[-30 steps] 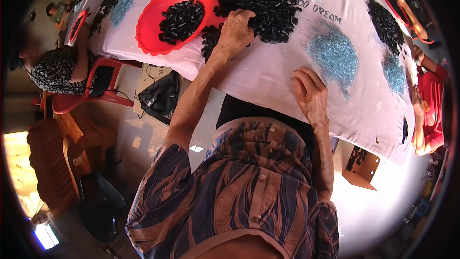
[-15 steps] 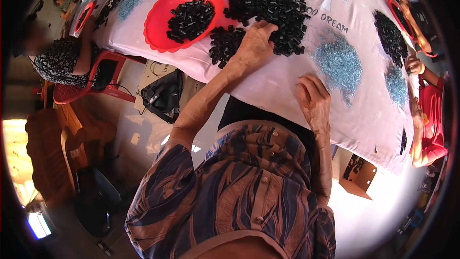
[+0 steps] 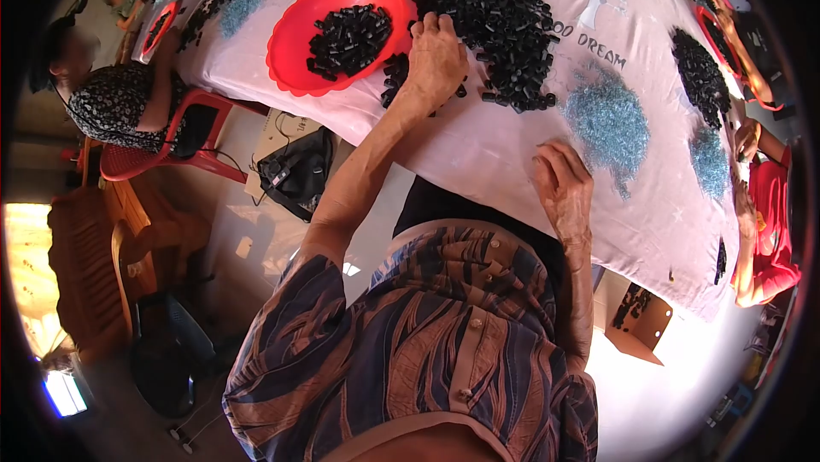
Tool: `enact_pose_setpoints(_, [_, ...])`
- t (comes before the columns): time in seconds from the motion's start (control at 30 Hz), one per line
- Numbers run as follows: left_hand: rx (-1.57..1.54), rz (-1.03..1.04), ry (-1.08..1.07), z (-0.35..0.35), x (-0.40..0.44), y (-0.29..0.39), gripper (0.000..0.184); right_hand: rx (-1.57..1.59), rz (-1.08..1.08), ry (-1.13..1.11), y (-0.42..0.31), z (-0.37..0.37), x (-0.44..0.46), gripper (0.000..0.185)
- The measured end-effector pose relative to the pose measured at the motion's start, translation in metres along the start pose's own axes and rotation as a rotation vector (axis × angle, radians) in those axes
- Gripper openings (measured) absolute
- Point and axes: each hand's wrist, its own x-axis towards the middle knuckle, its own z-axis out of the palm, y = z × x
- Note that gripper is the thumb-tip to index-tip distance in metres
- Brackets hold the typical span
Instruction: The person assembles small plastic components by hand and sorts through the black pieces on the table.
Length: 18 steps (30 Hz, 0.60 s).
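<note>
Left hand (image 3: 436, 56) is curling over black bits (image 3: 517, 48) lying beside the bowl (image 3: 289, 42), probably for easy reach — can't tell if fingers are grasping any. Right hand (image 3: 565, 189) is loosely curling farther from the bowl, grip unclear.

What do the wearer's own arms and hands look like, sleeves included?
Left hand and right hand are both ungloved, with no watch or bracelet visible. Left sleeve and right sleeve are short and loose, with a swirling, leaf-like print in dark blue and brown. The forearms are uncovered.
</note>
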Motion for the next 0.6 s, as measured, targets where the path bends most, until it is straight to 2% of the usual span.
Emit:
enact_pose_setpoints(0.07, [0.059, -0.082, -0.09, 0.005, 0.005, -0.008, 0.035, 0.001, 0.002, 0.003, 0.001, 0.0, 0.0, 0.015])
enact_pose_setpoints(0.2, [0.135, -0.166, -0.178, 0.01, 0.011, -0.013, 0.041, 0.016, -0.005, 0.004, 0.001, -0.001, -0.001, 0.016])
enact_pose_setpoints(0.4, [0.077, -0.129, -0.109, 0.012, 0.013, -0.021, 0.034, 0.021, 0.015, -0.001, -0.001, -0.001, -0.001, 0.015])
enact_pose_setpoints(0.6, [0.003, -0.095, -0.093, 0.02, 0.016, -0.019, 0.039, 0.016, 0.013, 0.005, -0.001, -0.001, 0.0, 0.016])
